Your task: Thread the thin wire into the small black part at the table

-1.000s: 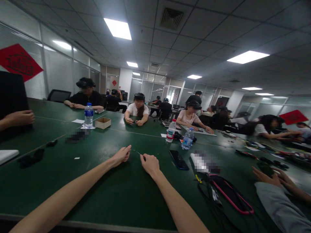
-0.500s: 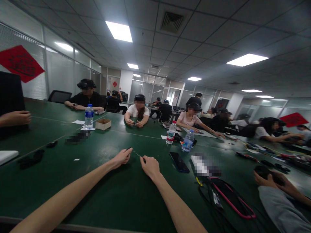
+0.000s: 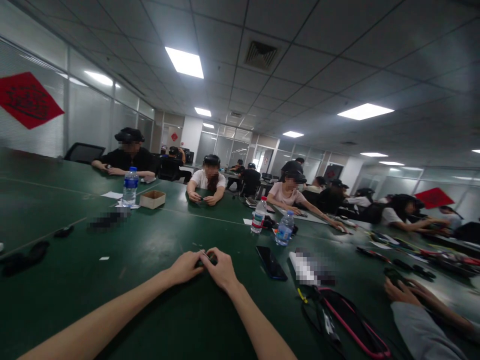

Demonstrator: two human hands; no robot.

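My left hand [image 3: 186, 267] and my right hand [image 3: 222, 270] meet over the green table [image 3: 157, 320], fingertips touching. Both are closed. Between the right thumb and fingers a small dark object [image 3: 213, 259] shows in part; its kind cannot be made out. The left fingers are pinched, and what they hold is hidden where the hands join. To the right of my right hand lies a black phone [image 3: 271, 262].
Two water bottles [image 3: 258, 216] stand ahead to the right, another bottle [image 3: 130, 187] and an open cardboard box [image 3: 152, 200] ahead to the left. A pink-edged black item [image 3: 352, 322] with cables lies right. A co-worker's hands [image 3: 407, 290] are further right; several people sit around.
My hands were apart, each with a small dark thing, a thin pale rod sticking out of the right one. They have come together, and the rod is out of sight. The view has shifted slightly.
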